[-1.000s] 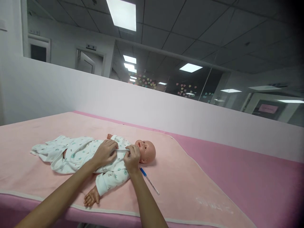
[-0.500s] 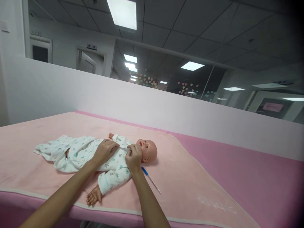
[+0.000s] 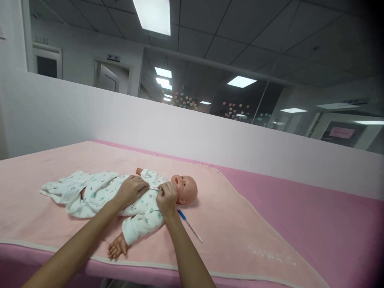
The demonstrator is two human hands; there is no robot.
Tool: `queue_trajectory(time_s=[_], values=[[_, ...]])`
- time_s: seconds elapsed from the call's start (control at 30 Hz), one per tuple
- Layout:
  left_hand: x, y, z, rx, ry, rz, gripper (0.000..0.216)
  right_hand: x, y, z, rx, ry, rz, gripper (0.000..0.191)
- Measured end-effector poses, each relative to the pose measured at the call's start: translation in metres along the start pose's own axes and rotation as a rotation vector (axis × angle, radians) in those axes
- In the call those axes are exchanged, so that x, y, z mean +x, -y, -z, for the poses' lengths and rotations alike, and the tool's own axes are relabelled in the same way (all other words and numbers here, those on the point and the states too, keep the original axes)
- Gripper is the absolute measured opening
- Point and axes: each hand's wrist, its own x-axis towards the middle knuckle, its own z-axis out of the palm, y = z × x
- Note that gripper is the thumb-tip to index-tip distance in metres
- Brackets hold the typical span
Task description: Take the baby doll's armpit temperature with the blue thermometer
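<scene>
A baby doll (image 3: pixel 187 190) lies on its back with its head to the right, dressed in a white patterned romper (image 3: pixel 147 206). My left hand (image 3: pixel 133 189) rests over the doll's chest, its fingertips closed on the front edge of the romper. Close to the doll's chin, my right hand (image 3: pixel 167 198) is curled and pinches the same front edge near the collar. A short stretch of cloth shows between both hands. The fastening itself is hidden by my fingers. Beside my right wrist lies a thin clear stick with a blue end, apparently a thermometer (image 3: pixel 189 225).
A pale pink blanket (image 3: pixel 234 236) with a white border covers the padded pink surface (image 3: pixel 330 216). Behind it rises a low white wall (image 3: pixel 180 130) with glass above. The romper's loose leg part (image 3: pixel 63 188) spreads to the left.
The cloth between my hands looks lower and less stretched than before. Both hands stay at the doll's chest; the view has shifted slightly.
</scene>
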Motion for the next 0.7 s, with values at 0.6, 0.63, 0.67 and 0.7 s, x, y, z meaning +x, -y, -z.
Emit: queue_trajectory(time_s=[0.6, 0.63, 0.67, 0.7], values=[[-0.0006, 0.0025, -0.0049, 0.161, -0.02, -0.078, 0.027, 0.0005, 0.0007, 0.0004, 0.009, -0.007, 0.016, 0.028], [-0.0006, 0.0028, -0.0048, 0.161, -0.026, -0.072, 0.028, 0.0005, 0.0008, 0.0006, 0.008, -0.007, 0.018, 0.028], [-0.0007, 0.0031, -0.005, 0.169, -0.029, -0.065, 0.028, 0.0006, 0.0009, 0.0008, 0.007, -0.007, 0.02, 0.028], [-0.001, 0.0033, -0.0054, 0.178, -0.029, -0.055, 0.028, 0.0007, 0.0009, 0.001, 0.007, -0.006, 0.023, 0.029]])
